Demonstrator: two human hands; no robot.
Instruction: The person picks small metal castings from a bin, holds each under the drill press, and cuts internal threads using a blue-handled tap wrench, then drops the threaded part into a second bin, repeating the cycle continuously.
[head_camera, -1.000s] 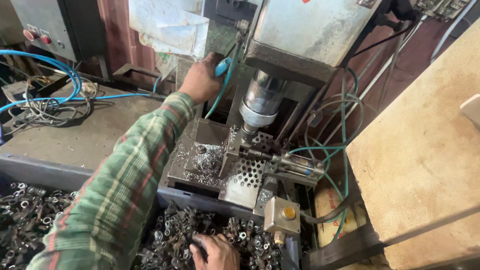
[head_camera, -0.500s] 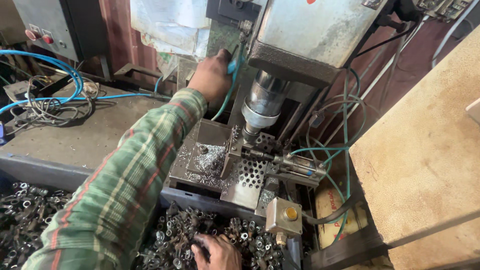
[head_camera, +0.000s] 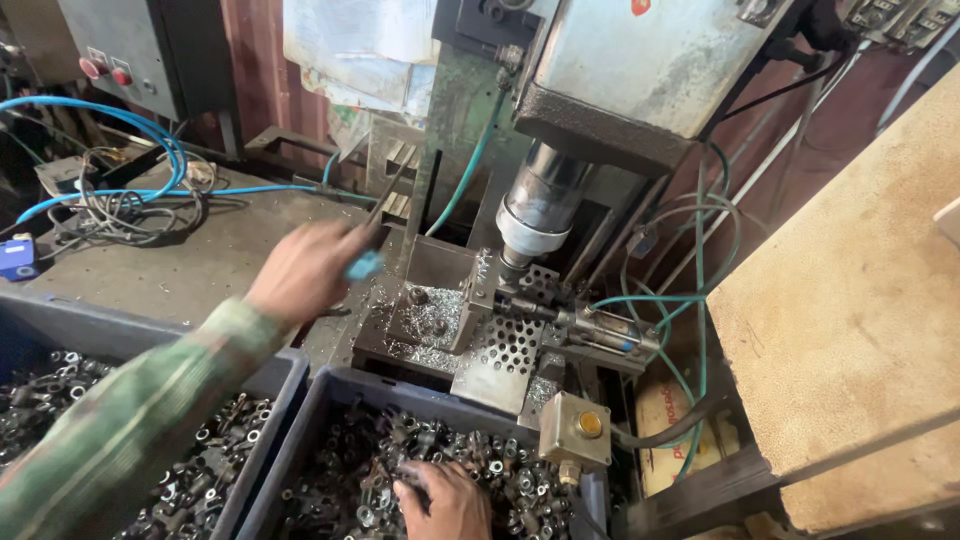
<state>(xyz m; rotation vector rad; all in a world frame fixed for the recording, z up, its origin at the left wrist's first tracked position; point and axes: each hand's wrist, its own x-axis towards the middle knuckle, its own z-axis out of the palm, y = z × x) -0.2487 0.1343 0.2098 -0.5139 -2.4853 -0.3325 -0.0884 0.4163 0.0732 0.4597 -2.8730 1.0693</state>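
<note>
A grimy metal surface (head_camera: 190, 265) in a workshop runs under a rust-red wall, with a grey control box (head_camera: 150, 50) carrying 2 red buttons at the back and a tangle of blue hoses (head_camera: 120, 140) and grey cables lying beyond the left hand.

The head view, the only 1 here, looks down on a drill press (head_camera: 600, 70) standing ahead of both hands, its shiny spindle (head_camera: 540, 205) pointing down at a fixture table (head_camera: 430, 320) littered with bright metal chips. A perforated steel plate (head_camera: 505, 345) slopes from the fixture toward the right hand, and a small pneumatic cylinder (head_camera: 600, 330) with green tubes lies just right of it.

The left hand (head_camera: 300, 275), in a green plaid sleeve, hangs above the surface just left of the fixture. Its fingers are curled around a thin dark tool with a blue tip (head_camera: 365, 262), which reaches toward the fixture; motion blur hides how firm the grip is.

The right hand (head_camera: 445, 500) lies low in the frame, palm down in a dark plastic bin (head_camera: 330, 395) full of small metal parts (head_camera: 500, 480). Its fingers are bent into the pile, touching the parts; whether they have closed on any 1 of them I cannot tell. A second bin (head_camera: 285, 365) of similar parts sits under the left forearm. A box with a yellow push button (head_camera: 577, 430) stands just right of the right hand, and a pale wooden board (head_camera: 860, 300) lies farther right.
</note>
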